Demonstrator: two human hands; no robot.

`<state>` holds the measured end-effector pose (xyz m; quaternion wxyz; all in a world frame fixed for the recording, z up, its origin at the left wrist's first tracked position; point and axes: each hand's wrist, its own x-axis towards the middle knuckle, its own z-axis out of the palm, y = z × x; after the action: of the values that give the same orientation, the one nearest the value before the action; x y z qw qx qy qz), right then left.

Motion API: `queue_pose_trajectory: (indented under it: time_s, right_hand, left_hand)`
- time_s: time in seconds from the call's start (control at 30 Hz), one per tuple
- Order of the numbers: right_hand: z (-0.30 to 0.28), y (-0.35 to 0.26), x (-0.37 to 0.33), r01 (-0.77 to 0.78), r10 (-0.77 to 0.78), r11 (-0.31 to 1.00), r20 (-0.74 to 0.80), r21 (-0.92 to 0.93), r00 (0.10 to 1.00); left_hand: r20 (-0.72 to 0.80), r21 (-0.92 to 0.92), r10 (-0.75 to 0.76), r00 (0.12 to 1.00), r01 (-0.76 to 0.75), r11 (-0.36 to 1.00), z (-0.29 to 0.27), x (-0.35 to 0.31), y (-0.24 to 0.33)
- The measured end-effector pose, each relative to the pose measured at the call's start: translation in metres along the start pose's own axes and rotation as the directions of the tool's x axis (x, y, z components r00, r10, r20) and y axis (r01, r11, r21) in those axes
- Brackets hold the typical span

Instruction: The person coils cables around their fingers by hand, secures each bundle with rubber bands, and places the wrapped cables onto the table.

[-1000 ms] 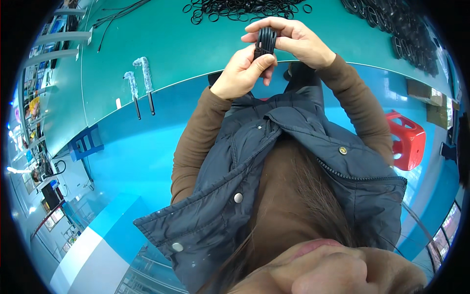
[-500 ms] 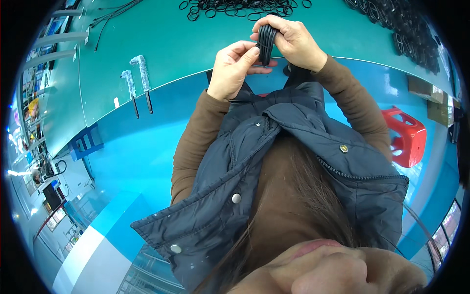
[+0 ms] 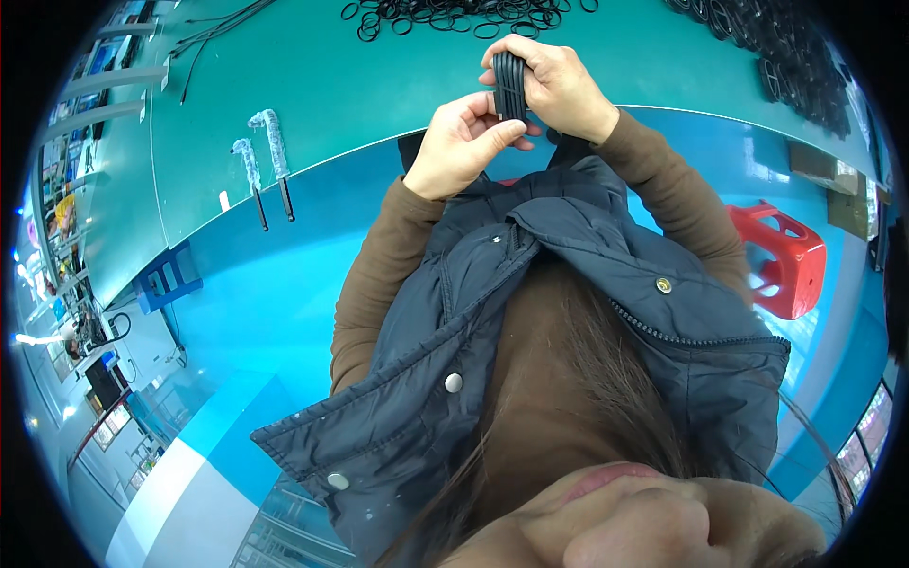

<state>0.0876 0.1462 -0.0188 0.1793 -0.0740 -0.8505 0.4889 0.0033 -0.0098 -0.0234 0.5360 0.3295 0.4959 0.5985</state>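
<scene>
Over the front edge of the green table, a coiled black cable (image 3: 509, 83) is held upright between my two hands. My right hand (image 3: 561, 87) closes round its upper right side, fingers curled over the top. At the lower end, my left hand (image 3: 464, 142) pinches the coil, its thumb across the front and the other fingers behind. Those rear fingers are partly hidden by the bundle.
Many black bands (image 3: 464, 14) lie in a heap at the table's far side. More coiled cables (image 3: 786, 66) pile up at the far right. Two plastic-wrapped tools (image 3: 275, 151) overhang the left table edge. A red stool (image 3: 795, 260) stands right.
The coil has turned a little, showing its strands more face-on. My left hand has slid down along it, its thumb now at the lower end.
</scene>
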Motion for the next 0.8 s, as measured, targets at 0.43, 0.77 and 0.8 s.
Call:
queue_pose_trajectory:
  time_s: [0.43, 0.77, 0.8]
  right_hand:
    - [0.000, 0.002, -0.003, -0.013, 0.013, 1.000, 0.006, -0.028, 1.000]
    - [0.001, 0.003, -0.005, 0.071, -0.071, 0.994, 0.004, -0.083, 0.997]
    - [0.001, 0.004, -0.005, 0.071, -0.071, 0.994, 0.004, -0.082, 0.997]
  left_hand:
    - [0.037, 0.049, 0.061, 0.997, -0.062, 0.997, -0.002, 0.000, -0.006]
    - [-0.140, -0.264, -0.020, 0.990, -0.018, 0.964, -0.002, -0.003, -0.004]
    - [-0.141, -0.263, -0.020, 0.990, -0.018, 0.965, -0.002, -0.002, -0.005]
